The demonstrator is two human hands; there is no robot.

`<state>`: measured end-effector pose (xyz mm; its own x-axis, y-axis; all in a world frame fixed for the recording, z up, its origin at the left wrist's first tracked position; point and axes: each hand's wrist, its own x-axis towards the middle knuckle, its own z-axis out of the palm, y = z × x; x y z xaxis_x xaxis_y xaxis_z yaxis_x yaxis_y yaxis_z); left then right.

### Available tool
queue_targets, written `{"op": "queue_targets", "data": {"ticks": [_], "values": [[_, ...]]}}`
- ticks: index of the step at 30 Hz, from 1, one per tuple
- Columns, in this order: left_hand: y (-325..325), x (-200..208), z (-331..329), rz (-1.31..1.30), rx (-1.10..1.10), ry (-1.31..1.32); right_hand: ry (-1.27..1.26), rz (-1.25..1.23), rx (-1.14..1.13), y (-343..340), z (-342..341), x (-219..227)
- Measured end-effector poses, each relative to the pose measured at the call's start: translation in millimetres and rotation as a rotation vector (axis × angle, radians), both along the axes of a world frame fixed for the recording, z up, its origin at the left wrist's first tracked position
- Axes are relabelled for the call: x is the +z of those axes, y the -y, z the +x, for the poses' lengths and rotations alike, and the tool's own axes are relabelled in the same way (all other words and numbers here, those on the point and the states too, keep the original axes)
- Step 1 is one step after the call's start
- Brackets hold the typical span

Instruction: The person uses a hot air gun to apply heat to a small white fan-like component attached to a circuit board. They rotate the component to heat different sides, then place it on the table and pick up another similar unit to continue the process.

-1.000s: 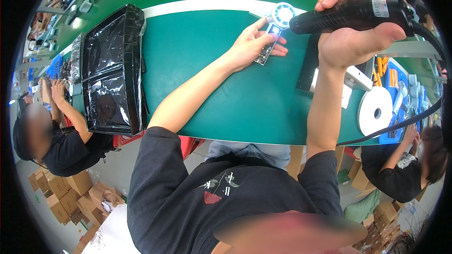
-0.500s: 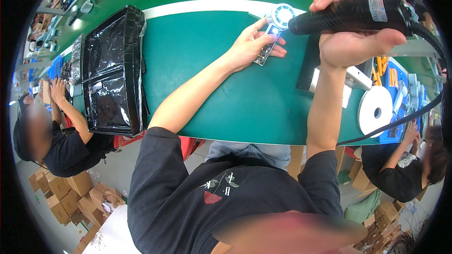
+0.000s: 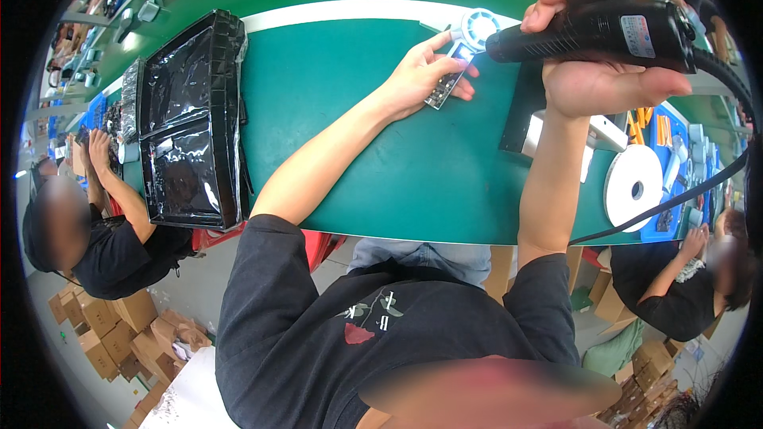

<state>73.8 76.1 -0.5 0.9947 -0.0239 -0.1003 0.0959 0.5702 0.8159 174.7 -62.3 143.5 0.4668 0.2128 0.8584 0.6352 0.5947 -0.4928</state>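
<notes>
In my left hand [image 3: 421, 78], thumb on top, is an opened small handheld fan, its round white-and-blue fan head [image 3: 479, 29] pointing away from me and a circuit board [image 3: 443, 90] exposed in its handle. My right hand [image 3: 588, 83] grips a thick black electric screwdriver [image 3: 588, 32] with a pale label and a cord at its rear. The screwdriver lies nearly level, its narrow end beside the lower right of the fan head. Whether that tip touches the fan cannot be made out.
A black, plastic-lined tray [image 3: 187, 123] stands at left on the green work mat [image 3: 342, 167]. To the right are a white reel [image 3: 633, 189], a black cable [image 3: 683, 200] and a blue bin [image 3: 674, 167] of parts. Co-workers sit on both sides; cardboard boxes [image 3: 119, 342] stack on the floor.
The screwdriver and my right hand have lowered slightly. The fan in my left hand has shifted a little, and the bright glow on it has dimmed. The co-workers' hands have moved.
</notes>
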Motion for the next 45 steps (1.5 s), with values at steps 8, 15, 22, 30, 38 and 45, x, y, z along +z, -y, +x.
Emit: {"op": "queue_targets", "data": {"ticks": [8,15,22,30,38,45], "values": [[-1,1,0,-0.015,-0.008,0.002,-0.168,0.077,0.234,7,20,-17],[0,2,0,0.029,0.006,0.019,-0.209,0.108,0.117,2,15,-16],[1,3,0,0.037,0.016,0.008,-0.219,-0.014,-0.145,3,10,-16],[3,5,-1,0.043,0.036,-0.004,-0.247,0.121,0.042,11,14,-12],[3,3,-1,0.034,0.112,-0.016,-0.274,0.145,0.150,20,16,-4],[-1,2,-2,-0.086,0.111,0.010,-0.288,0.137,0.190,14,11,-7]]}}
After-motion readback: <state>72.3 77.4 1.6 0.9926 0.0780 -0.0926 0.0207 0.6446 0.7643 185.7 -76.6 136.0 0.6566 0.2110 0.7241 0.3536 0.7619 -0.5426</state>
